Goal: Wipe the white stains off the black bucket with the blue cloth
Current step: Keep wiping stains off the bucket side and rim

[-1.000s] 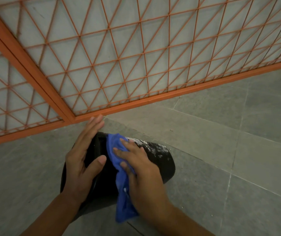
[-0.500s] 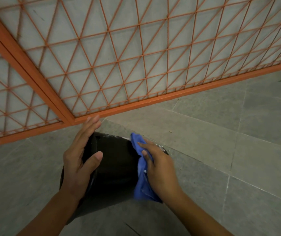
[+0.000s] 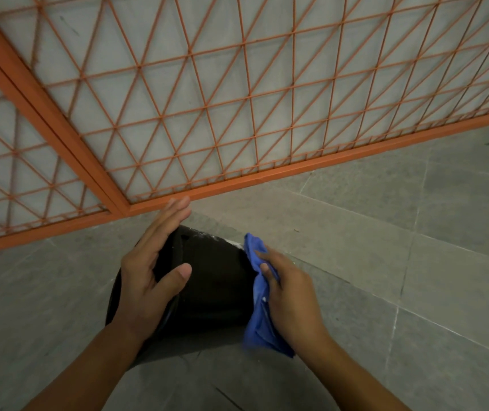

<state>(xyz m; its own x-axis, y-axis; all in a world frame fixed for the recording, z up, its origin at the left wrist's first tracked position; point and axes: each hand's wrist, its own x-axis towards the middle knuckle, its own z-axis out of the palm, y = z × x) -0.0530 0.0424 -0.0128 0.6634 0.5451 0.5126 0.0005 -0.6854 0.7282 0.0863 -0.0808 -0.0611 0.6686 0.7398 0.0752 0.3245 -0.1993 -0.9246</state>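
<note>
Fingers of your right hand point(image 3: 289, 295) curl round the blue cloth point(image 3: 259, 304), pressing it against the right side of the black bucket point(image 3: 213, 286). Your left hand point(image 3: 151, 268) lies flat with straight fingers against the bucket's left rim, thumb spread. White stains point(image 3: 207, 234) show along its far edge. It lies on its side on grey floor tiles point(image 3: 385, 232), near an orange metal grille point(image 3: 237, 114).

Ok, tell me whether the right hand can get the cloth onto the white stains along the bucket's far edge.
Probably yes: the right hand already holds the cloth against the bucket, and nothing lies between it and the stains.
</note>
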